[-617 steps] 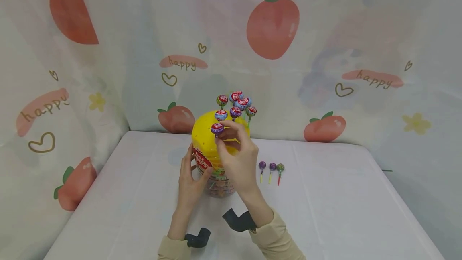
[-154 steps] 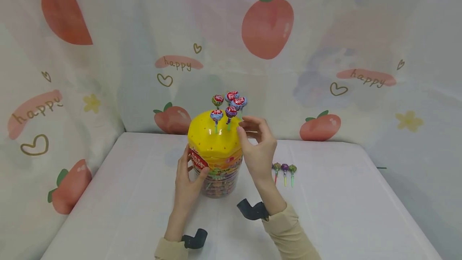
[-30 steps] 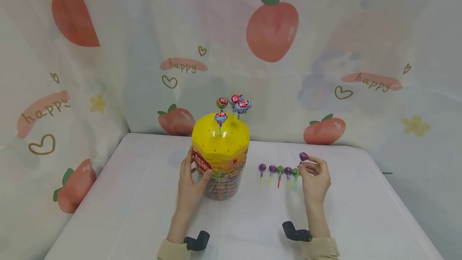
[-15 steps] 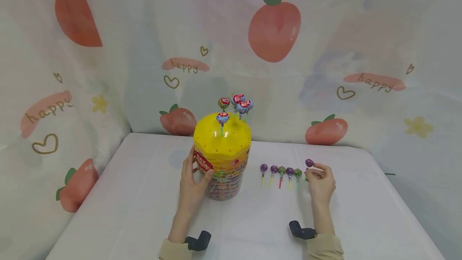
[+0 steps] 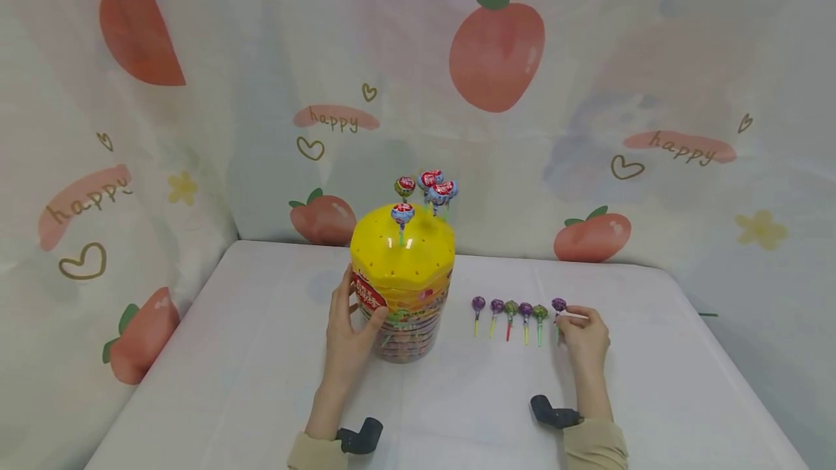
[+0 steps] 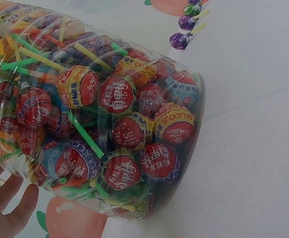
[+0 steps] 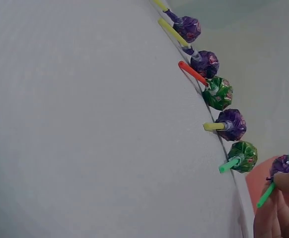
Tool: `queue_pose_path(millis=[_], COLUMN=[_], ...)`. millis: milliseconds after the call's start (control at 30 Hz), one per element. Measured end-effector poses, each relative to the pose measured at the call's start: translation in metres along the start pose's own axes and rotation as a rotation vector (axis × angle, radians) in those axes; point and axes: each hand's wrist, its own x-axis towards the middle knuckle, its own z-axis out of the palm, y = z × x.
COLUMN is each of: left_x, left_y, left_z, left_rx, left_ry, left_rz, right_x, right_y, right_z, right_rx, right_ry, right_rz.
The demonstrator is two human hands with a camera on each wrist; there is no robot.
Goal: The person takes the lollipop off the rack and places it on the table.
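Observation:
My left hand (image 5: 349, 332) holds the left side of a tall clear jar (image 5: 408, 336) with a yellow lid (image 5: 385, 252), thumb on the front. Wrapped lollipops fill the jar, as the left wrist view shows. Several lollipops stand upright in the lid's holes, among them a green one (image 5: 405, 186) and a blue one (image 5: 403, 214). My right hand (image 5: 585, 339) pinches a purple lollipop (image 7: 282, 165) by its green stick, low over the table. Just left of it lies the right end of a row of lollipops, a green one (image 5: 540, 312).
The row on the white table (image 5: 496, 397) runs leftward through purple and green lollipops to a purple one (image 5: 479, 303) nearest the jar. A patterned cloth backdrop (image 5: 418, 122) rises behind the table. Black wrist mounts (image 5: 555, 412) sit at both sleeves.
Over the earlier frames, lollipops leave the lid and the table row lengthens. Within the last second, my right hand lowers the purple lollipop at the row's right end. My left hand stays on the jar.

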Motion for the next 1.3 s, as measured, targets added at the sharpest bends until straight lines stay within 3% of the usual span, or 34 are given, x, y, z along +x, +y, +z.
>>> queue_pose_path(millis=[200, 633, 1300], left_x=[0.0000, 0.0007, 0.0001], left_y=[0.0007, 0.0000, -0.0011], left_z=[-0.0005, -0.0001, -0.0002], left_rx=[-0.002, -0.010, 0.000], left_ry=[0.000, -0.001, 0.004], left_rz=[-0.004, -0.004, 0.005], right_x=[-0.0001, 0.0000, -0.0005], right_y=[0.0037, 0.0048, 0.0064], right_z=[0.0014, 0.0022, -0.0014], right_rx=[-0.043, -0.137, -0.144], right_ry=[-0.037, -0.023, -0.002], right_rz=[0.023, 0.014, 0.016])
